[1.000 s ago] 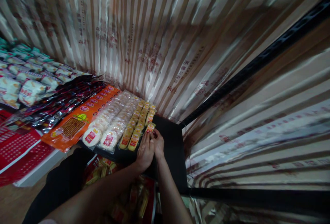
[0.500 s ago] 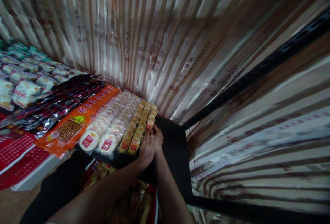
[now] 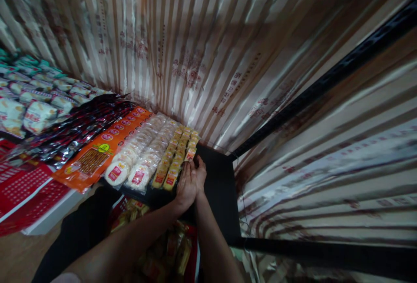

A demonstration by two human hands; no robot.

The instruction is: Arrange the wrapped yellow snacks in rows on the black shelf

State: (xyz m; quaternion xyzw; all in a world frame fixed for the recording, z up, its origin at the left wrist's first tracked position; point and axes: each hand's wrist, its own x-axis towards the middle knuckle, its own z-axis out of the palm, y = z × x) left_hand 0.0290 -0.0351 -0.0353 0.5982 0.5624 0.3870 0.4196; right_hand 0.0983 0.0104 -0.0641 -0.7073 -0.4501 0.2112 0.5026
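My left hand (image 3: 187, 186) lies palm inward at the near end of the shortest row of yellow snack packets, its fingers stretched forward and together. Close against it, my right hand (image 3: 200, 175) bends its fingers around the row's right side. Between the fingertips is the front yellow snack packet (image 3: 190, 153), with a red and white label; the hands partly cover it. Two longer rows of yellow snack packets (image 3: 171, 179) stand just left. Beside those are two rows of round white crackers (image 3: 138, 176) in clear wrap.
An orange bag of stick snacks (image 3: 93, 161), dark shiny packets (image 3: 81, 124) and white bags (image 3: 41, 115) continue leftward along the black shelf (image 3: 218, 183). Below my arms, a red box (image 3: 195, 241) holds more yellow packets. Black metal bars (image 3: 293, 118) and a striped sheet (image 3: 195, 35) bound the shelf.
The view has shifted slightly, so the goods on the left appear further right. Both hands stay at the front of the short row, with the right fingertips slightly further forward.
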